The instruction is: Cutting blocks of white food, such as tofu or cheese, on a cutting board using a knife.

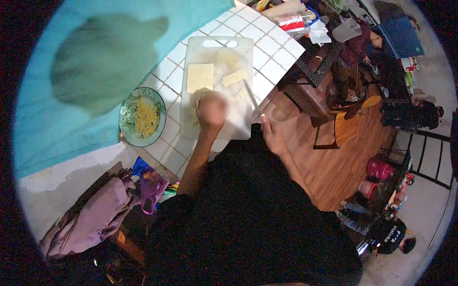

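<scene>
A translucent white cutting board (193, 50) lies on a white tiled counter. On its left half rests a flat, pale yellow square slab (200, 77) of food. To the right are a smaller cut piece (234, 77) and narrow scraps (238, 95) of the same colour. My left hand (212, 112) is over the board just below the slab; blur and its own back hide the fingers. At the board's right edge, my right hand (274, 136) grips a knife (254, 101), its blade slanting up toward the cut pieces. Left of the board stands a glass bowl (163, 117) with thin yellow strips (145, 119).
A turquoise cloth (109, 57) hangs along the left. Packages and a white paper (319, 32) crowd the far counter end. Beyond the counter's right edge are a wooden chair (353, 119) and two other people. A purple bag (151, 190) and mauve fabric (95, 214) lie lower left.
</scene>
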Action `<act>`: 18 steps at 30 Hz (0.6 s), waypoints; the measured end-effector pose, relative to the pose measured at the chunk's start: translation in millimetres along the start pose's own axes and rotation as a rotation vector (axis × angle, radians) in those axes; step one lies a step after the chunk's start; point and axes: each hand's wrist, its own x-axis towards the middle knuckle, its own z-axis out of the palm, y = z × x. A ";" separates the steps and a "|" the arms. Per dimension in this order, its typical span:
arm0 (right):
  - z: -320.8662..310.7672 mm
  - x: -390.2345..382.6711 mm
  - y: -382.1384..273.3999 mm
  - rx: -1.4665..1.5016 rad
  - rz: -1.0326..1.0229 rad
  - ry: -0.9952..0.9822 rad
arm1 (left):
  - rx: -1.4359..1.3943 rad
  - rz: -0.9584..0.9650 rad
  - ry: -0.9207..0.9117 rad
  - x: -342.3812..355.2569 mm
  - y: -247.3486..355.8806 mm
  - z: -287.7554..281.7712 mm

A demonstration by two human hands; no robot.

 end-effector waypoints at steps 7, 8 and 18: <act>0.6 4.0 3.4 -0.067 -0.060 0.061 | 0.001 -0.025 0.037 -8.2 -9.8 -24.4; 3.7 2.4 3.3 -0.047 -0.107 0.060 | 0.004 -0.026 0.053 -8.9 -9.4 -25.9; 7.9 -11.6 -16.0 -0.040 -0.240 -0.264 | -0.132 -0.107 0.211 5.3 -14.8 -38.8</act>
